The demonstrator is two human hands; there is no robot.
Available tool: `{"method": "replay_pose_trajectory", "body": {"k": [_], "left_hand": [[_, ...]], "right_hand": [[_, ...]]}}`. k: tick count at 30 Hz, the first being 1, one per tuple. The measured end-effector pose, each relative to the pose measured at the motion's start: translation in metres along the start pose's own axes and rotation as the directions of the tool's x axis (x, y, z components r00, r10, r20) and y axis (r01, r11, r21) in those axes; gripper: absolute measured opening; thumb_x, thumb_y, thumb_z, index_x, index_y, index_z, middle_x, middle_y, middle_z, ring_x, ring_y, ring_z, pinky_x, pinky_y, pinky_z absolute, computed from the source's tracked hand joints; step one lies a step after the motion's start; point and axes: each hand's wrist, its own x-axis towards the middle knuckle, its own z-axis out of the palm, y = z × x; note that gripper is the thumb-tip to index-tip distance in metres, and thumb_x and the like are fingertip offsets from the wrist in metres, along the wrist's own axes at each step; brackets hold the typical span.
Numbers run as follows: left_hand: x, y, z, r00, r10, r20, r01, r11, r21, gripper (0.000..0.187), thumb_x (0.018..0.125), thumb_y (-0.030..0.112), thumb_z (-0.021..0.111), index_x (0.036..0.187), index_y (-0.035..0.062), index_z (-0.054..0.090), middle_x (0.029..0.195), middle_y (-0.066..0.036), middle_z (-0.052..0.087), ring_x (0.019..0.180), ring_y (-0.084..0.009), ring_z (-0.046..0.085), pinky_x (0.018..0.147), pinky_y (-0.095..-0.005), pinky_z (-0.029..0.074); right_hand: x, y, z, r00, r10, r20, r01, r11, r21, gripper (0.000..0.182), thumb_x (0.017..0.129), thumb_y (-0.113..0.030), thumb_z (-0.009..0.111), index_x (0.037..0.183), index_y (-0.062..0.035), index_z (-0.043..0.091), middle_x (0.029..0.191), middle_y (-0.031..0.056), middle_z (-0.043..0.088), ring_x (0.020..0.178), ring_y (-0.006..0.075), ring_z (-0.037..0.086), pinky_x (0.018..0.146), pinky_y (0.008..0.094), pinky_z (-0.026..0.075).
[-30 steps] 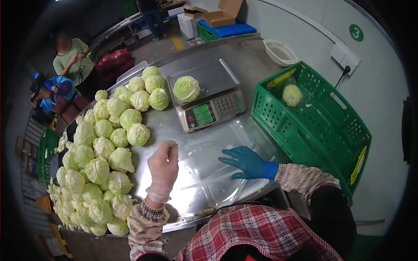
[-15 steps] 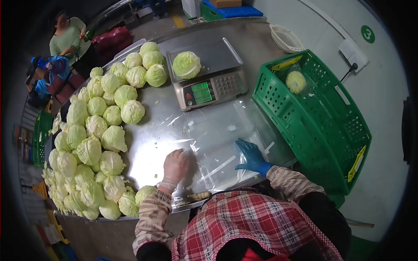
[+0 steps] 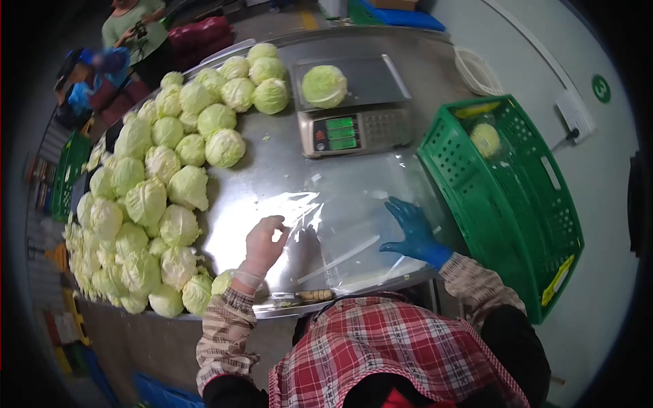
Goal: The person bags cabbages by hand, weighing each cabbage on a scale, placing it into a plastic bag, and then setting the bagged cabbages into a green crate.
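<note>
Film: we are working a clear plastic sheet (image 3: 340, 231) lying flat on the steel tabletop (image 3: 272, 183), just in front of us.
Left hand (image 3: 264, 239): we are pinching the sheet's near-left edge, fingers curled, thumb closing on it.
Right hand (image 3: 411, 230): we are pressing it flat, fingers spread, gripping nothing.
Handling: we are judging it light, limp, slippery and clingy; edges and corners seem best to take.
Scale (image 3: 354, 115): farther off, it is carrying one cabbage (image 3: 324, 86).
Crate (image 3: 503, 197): it is standing at our right.
</note>
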Motion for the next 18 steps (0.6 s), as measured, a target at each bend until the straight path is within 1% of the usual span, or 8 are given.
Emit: {"method": "replay_pose_trajectory", "body": {"k": [4, 5, 7, 9, 12, 13, 17, 18], "left_hand": [[-0.033, 0.028, 0.039, 0.954, 0.003, 0.301, -0.054, 0.985, 0.162, 0.022, 0.073, 0.018, 0.065, 0.091, 0.0051, 0.059, 0.094, -0.014, 0.058, 0.083, -0.0301, 0.057, 0.072, -0.0414, 0.047], [-0.049, 0.012, 0.059, 0.966, 0.031, 0.256, -0.078, 0.982, 0.173, 0.023, 0.074, 0.018, 0.065, 0.093, 0.0054, 0.059, 0.097, -0.013, 0.058, 0.085, -0.0301, 0.057, 0.075, -0.0414, 0.046], [-0.061, 0.002, 0.07, 0.979, 0.041, 0.202, -0.082, 0.976, 0.201, 0.025, 0.075, 0.018, 0.064, 0.096, 0.0057, 0.059, 0.1, -0.013, 0.058, 0.087, -0.0302, 0.057, 0.078, -0.0415, 0.046], [-0.06, 0.008, 0.066, 0.878, -0.372, 0.301, 0.307, 0.92, 0.243, 0.025, 0.076, 0.017, 0.062, 0.098, 0.0065, 0.058, 0.105, -0.01, 0.057, 0.092, -0.0291, 0.056, 0.082, -0.0402, 0.045], [-0.056, 0.021, 0.041, 0.982, -0.163, 0.094, 0.165, 0.986, -0.017, 0.021, 0.075, 0.017, 0.062, 0.093, 0.006, 0.06, 0.106, -0.008, 0.058, 0.094, -0.0279, 0.056, 0.081, -0.039, 0.045], [-0.053, 0.031, 0.031, 0.993, -0.09, 0.071, 0.085, 0.994, 0.063, 0.019, 0.076, 0.017, 0.061, 0.092, 0.0059, 0.06, 0.107, -0.008, 0.058, 0.096, -0.0277, 0.056, 0.08, -0.0386, 0.046], [-0.071, -0.005, 0.053, 0.98, -0.085, 0.182, 0.038, 0.969, 0.244, 0.029, 0.076, 0.021, 0.063, 0.1, 0.006, 0.057, 0.108, -0.009, 0.058, 0.097, -0.0282, 0.056, 0.081, -0.0389, 0.046], [-0.062, -0.006, 0.045, 0.902, -0.316, 0.295, 0.251, 0.939, 0.236, 0.029, 0.076, 0.022, 0.063, 0.099, 0.005, 0.057, 0.109, -0.011, 0.057, 0.101, -0.0295, 0.054, 0.084, -0.0402, 0.044]], "right_hand": [[0.025, -0.049, -0.002, 0.858, -0.457, 0.233, 0.414, 0.885, 0.21, 0.072, 0.07, -0.045, 0.069, 0.127, -0.0081, 0.046, 0.13, 0.0126, 0.046, 0.112, 0.0283, 0.048, 0.094, 0.0407, 0.036], [0.024, -0.048, 0.019, 0.826, -0.508, 0.244, 0.464, 0.859, 0.216, 0.065, 0.073, -0.041, 0.068, 0.124, -0.007, 0.049, 0.125, 0.0122, 0.051, 0.11, 0.0278, 0.049, 0.092, 0.0392, 0.037], [0.021, -0.049, 0.05, 0.821, -0.494, 0.285, 0.461, 0.869, 0.178, 0.064, 0.071, -0.039, 0.07, 0.123, -0.007, 0.049, 0.123, 0.0124, 0.051, 0.108, 0.0278, 0.049, 0.091, 0.0391, 0.038], [0.02, -0.052, 0.062, 0.81, -0.506, 0.297, 0.473, 0.862, 0.181, 0.064, 0.071, -0.039, 0.07, 0.123, -0.0069, 0.049, 0.123, 0.0127, 0.051, 0.107, 0.0278, 0.049, 0.09, 0.0392, 0.038], [0.027, -0.048, 0.074, 0.843, -0.438, 0.313, 0.439, 0.896, 0.072, 0.061, 0.07, -0.037, 0.071, 0.121, -0.0088, 0.052, 0.122, 0.0108, 0.052, 0.108, 0.0274, 0.049, 0.09, 0.0391, 0.038], [0.028, -0.038, 0.088, 0.85, -0.444, 0.284, 0.44, 0.894, 0.082, 0.053, 0.071, -0.035, 0.071, 0.115, -0.0098, 0.057, 0.117, 0.0089, 0.055, 0.106, 0.0268, 0.05, 0.089, 0.039, 0.039], [0.041, -0.029, 0.1, 0.908, -0.335, 0.25, 0.278, 0.931, 0.235, 0.026, 0.072, -0.03, 0.07, 0.092, -0.0129, 0.069, 0.103, 0.0045, 0.063, 0.097, 0.0243, 0.056, 0.085, 0.037, 0.043], [0.047, -0.03, 0.098, 0.907, -0.345, 0.242, 0.289, 0.927, 0.239, 0.026, 0.072, -0.03, 0.07, 0.092, -0.0129, 0.069, 0.103, 0.0045, 0.063, 0.097, 0.0243, 0.056, 0.085, 0.037, 0.043]]}}
